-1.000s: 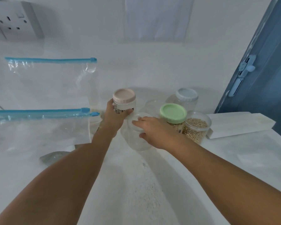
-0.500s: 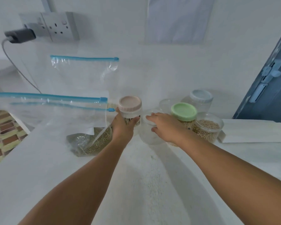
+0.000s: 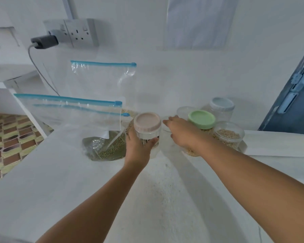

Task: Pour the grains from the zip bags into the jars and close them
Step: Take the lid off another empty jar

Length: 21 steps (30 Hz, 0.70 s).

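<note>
Right hand (image 3: 182, 133) covers most of a clear open jar (image 3: 165, 128), so its contents are unreadable. Left hand (image 3: 139, 146) hides the pink-lidded jar (image 3: 147, 128) label. Both forearms cut off at bottom edge.

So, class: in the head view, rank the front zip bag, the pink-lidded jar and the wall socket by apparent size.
1. Front zip bag
2. Wall socket and pink-lidded jar look about alike; the socket is farther away, so unranked.
</note>
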{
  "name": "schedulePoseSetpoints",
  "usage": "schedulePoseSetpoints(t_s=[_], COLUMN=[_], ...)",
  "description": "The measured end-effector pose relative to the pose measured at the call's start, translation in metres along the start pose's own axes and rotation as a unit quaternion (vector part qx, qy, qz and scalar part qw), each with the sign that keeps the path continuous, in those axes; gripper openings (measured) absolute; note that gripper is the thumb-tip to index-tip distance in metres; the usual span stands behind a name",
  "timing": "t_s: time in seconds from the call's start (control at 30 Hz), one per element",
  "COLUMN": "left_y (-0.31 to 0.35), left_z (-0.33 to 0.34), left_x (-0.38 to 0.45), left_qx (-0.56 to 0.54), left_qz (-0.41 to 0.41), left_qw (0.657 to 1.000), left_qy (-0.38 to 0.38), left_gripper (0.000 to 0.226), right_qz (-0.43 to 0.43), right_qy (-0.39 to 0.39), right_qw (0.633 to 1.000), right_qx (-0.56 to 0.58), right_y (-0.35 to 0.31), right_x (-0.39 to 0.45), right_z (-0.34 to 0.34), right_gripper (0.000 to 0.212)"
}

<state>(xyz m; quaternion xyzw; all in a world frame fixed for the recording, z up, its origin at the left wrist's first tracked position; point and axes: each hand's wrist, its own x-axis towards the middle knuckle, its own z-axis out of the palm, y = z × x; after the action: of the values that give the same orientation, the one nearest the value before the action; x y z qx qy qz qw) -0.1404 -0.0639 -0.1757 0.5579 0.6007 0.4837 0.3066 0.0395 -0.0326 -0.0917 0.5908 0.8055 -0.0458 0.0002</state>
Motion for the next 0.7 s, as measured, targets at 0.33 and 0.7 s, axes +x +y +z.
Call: schedulePoseSetpoints(t_s=[0.33,0.7], left_y=[0.018,0.027], left_z=[-0.031,-0.031], left_x=[-0.042,-0.035], left_qx=[-0.017,-0.036], left_qz=[-0.015,0.029], left_qw=[0.996,0.994], left_qy=[-0.087,-0.102], left_gripper=[0.118,0.092], right_qz=[-0.026,-0.039], right_qy=[0.01,0.071], right_qw=[0.951,0.984], right_qx=[0.307,0.161], right_y=[-0.031,-0.029], right_x=[-0.051,-0.049], right_z=[-0.03,-0.022], right_gripper=[0.063,0.083])
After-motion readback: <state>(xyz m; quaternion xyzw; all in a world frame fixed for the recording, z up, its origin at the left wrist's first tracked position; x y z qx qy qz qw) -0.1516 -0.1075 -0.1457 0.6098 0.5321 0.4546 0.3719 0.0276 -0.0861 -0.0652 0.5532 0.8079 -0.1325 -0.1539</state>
